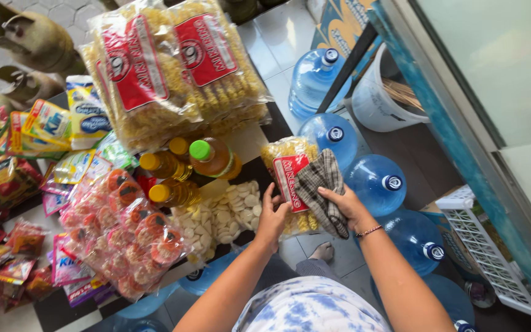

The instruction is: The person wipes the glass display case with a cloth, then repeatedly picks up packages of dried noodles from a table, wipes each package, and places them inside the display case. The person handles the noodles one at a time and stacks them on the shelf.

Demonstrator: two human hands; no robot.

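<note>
My left hand grips the lower part of a clear packet of yellow noodles with a red label, held over the table's right edge. On the packet's right side, my right hand presses a grey checked cloth. Just left of my hands lies a bag of pale white crackers. Three bottles of yellow cooking oil stand behind it, one with a green cap.
Large noodle packs are stacked at the back of the table. Pink snack packets and sachets cover the left. Blue water gallons stand on the floor at right, with a white bucket and a white basket.
</note>
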